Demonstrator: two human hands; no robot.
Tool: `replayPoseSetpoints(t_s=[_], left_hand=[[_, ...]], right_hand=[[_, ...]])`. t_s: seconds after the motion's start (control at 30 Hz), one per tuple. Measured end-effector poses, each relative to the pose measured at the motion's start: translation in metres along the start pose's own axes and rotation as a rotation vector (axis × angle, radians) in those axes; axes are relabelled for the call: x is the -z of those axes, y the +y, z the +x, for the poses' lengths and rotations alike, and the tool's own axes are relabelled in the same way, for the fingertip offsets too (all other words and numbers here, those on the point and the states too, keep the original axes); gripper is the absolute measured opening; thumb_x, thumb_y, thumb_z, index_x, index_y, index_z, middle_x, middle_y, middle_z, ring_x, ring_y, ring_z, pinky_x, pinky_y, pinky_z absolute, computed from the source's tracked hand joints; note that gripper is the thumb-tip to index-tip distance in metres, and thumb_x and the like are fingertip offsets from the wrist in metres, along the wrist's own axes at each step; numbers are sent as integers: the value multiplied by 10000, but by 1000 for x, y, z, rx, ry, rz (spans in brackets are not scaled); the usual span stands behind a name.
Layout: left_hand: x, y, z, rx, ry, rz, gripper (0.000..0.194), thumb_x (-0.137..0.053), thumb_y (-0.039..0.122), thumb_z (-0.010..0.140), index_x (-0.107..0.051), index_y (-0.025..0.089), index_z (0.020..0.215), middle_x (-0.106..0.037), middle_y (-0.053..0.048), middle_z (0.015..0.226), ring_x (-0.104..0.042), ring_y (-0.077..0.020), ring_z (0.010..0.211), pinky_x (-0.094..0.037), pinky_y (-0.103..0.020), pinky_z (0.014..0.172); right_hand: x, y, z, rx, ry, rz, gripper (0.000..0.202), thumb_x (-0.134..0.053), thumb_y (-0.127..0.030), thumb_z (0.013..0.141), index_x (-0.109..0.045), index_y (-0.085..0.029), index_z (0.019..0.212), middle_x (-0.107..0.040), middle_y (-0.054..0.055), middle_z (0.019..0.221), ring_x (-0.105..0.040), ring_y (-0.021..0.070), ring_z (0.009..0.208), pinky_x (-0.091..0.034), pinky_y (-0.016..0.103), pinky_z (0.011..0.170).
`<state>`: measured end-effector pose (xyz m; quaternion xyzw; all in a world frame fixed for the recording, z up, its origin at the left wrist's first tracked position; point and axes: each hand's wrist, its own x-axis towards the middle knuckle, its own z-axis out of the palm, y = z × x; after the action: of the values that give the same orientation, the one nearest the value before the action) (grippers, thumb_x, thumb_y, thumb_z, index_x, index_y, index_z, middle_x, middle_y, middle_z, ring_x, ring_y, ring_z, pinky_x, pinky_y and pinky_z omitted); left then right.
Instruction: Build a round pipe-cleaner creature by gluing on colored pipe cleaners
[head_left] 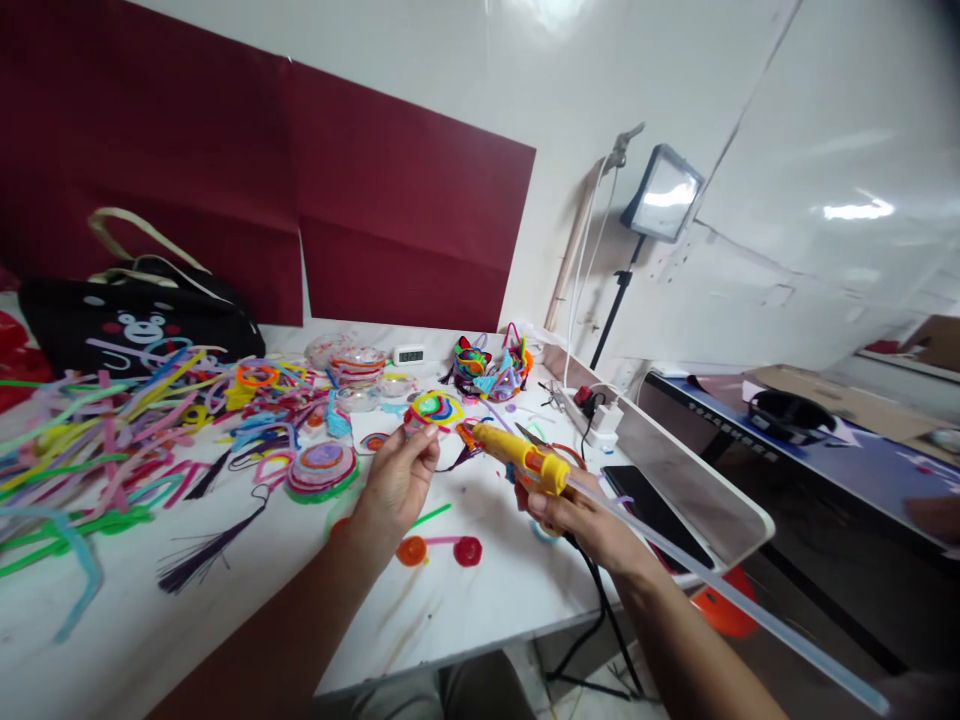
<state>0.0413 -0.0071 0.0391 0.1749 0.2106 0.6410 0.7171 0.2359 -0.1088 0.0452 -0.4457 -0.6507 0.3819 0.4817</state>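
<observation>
My right hand [559, 508] is wrapped round a yellow hot glue gun [517, 455]; a long clear glue stick [720, 575] runs out of its back end. The gun's tip points left, toward my left hand [401, 475]. Between the left thumb and fingers I pinch a colourful coiled pipe-cleaner piece [435, 407], with yellow, green and blue rings. Below the hands lie an orange coil [412, 550] and a red coil [468, 551] beside a pink strip. A layered round coil stack [322, 468] sits left of my left hand.
Loose pipe cleaners [112, 440] are heaped on the left, before a black bag [142, 315]. Finished colourful pieces [491, 368] and a small clock [409, 355] stand at the back. A power strip [600, 425] and a phone [656, 515] lie on the right, near scissors [551, 445].
</observation>
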Motion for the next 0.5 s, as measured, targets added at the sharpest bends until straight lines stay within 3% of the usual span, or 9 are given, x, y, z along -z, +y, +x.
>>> replayPoseSetpoints(t_s=[0.23,0.5], left_hand=[[-1,-1,-2,15,-39,6,225,-660,-74,681,-581,107,573,-601,-6,630,-583,-63,586,-492,-106,492],[3,-3,-2,4,-102,32,204,-733,-43,623,-607,115,598,-620,-7,639,-586,-69,594,-498,-110,488]], right_hand=[[0,5,-6,-7,-25,-75,357,-562,-517,893,-627,-189,1015,-565,52,897,-499,163,769,-414,274,653],[-1,12,-9,-61,-18,18,363,-588,-521,882,-633,-203,1051,-581,51,947,-540,201,896,-446,340,844]])
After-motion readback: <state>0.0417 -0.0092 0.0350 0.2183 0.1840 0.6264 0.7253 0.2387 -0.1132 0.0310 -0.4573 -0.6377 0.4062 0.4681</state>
